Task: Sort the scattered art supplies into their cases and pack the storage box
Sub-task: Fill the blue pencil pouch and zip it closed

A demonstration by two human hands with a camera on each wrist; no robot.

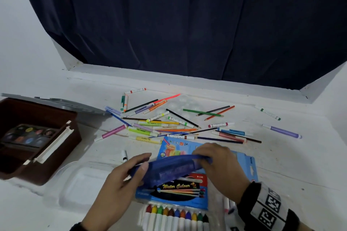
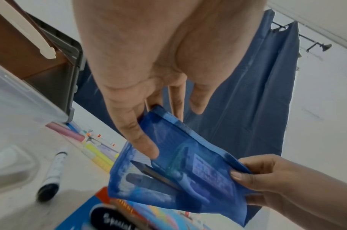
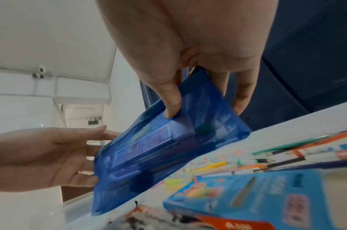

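I hold the blue pouch above the desk, over the paint box. My left hand pinches its left end; my right hand pinches its upper right edge. The left wrist view shows pens inside the pouch, unclear from the head view. The head view alone shows the brown storage box at left, holding a paint palette. Pens and pencils lie scattered beyond. Crayons lie nearest me.
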